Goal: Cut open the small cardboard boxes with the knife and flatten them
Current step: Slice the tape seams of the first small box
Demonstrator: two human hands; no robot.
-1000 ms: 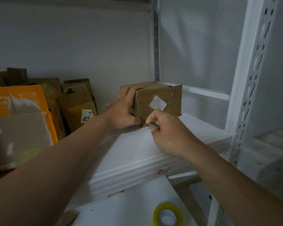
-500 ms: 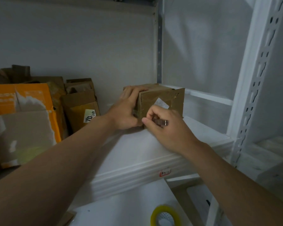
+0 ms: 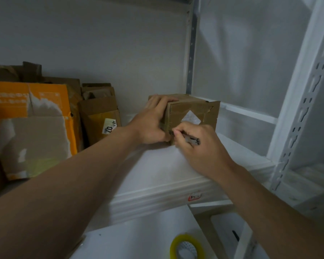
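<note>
- The shelf [image 3: 176, 165] offers open room in front of the box; its upright post [image 3: 310, 94] stands well to the right and the flattened cardboard [image 3: 36, 131] well to the left.
- The small cardboard box [image 3: 196, 109] sits at the back of the shelf, near the wall corner.
- The left hand [image 3: 150, 126] grips the box's left end; its thumb lies close to the blade and belongs off the cut line.
- The right hand [image 3: 200, 148] pinches the knife [image 3: 190, 140], tip at the lower-left front seam; a shallow rightward draw along the tape looks best.

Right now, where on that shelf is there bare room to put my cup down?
The white shelf is bare in front of the small box, and to its right up to the slotted post. Below, the white board left of the yellow tape roll is free. The left is crowded with the orange box and other cartons.
</note>
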